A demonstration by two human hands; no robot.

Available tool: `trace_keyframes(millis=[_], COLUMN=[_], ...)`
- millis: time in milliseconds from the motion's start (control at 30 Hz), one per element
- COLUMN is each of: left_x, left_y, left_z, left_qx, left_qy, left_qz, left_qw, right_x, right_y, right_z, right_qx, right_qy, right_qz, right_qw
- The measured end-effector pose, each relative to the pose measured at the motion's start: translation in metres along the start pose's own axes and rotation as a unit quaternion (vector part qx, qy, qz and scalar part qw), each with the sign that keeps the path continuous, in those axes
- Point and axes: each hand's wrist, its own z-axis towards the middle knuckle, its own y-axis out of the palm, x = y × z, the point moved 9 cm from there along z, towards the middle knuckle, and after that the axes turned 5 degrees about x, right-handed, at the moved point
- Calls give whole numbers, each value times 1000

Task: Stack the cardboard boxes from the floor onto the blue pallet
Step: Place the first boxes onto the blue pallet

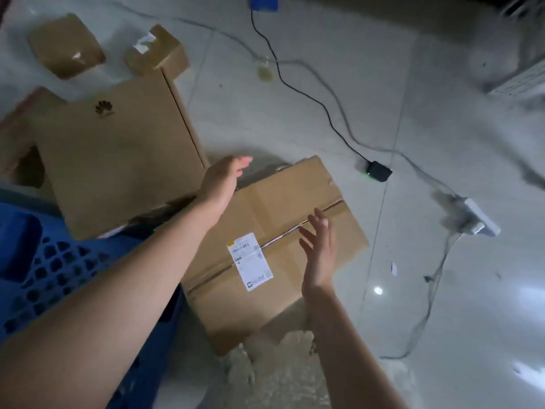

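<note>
Left grip: the left hand is spread flat with straight fingers and has hold of nothing; it hovers over the far left corner of the taped cardboard box.
Right grip: the right hand is likewise spread, palm turned inward, empty, poised above the box's right half near the tape seam; I cannot tell whether it touches the lid.
Taped cardboard box: lies flat on the floor, just beside the blue pallet, its white shipping label facing up across the seam.
Large logo box: stands at the pallet's far edge, left of the taped box; whether it rests on the pallet or the floor is unclear.
Small boxes: two, one and another, sit on the floor beyond the large box.
Blue pallet: lower left, perforated top, partly hidden by the left forearm.
Cables: a black cable runs to a small black adapter with a green light; a white power strip lies to the right.
</note>
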Motion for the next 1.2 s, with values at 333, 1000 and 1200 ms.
trace_keyframes(millis=[333, 1000, 1200], left_x=[-105, -109, -28], left_y=[68, 58, 27], left_z=[84, 66, 13], left_qx=[12, 71, 147], left_qy=[40, 49, 54], left_qz=[180, 335, 191], left_qw=[983, 938, 969], right_x=[174, 187, 63], right_y=[-48, -103, -118], right_z=[42, 36, 41], right_qx=[189, 266, 230], right_qy=[103, 150, 69], right_qz=[-10, -36, -64], right_qw=[977, 951, 969])
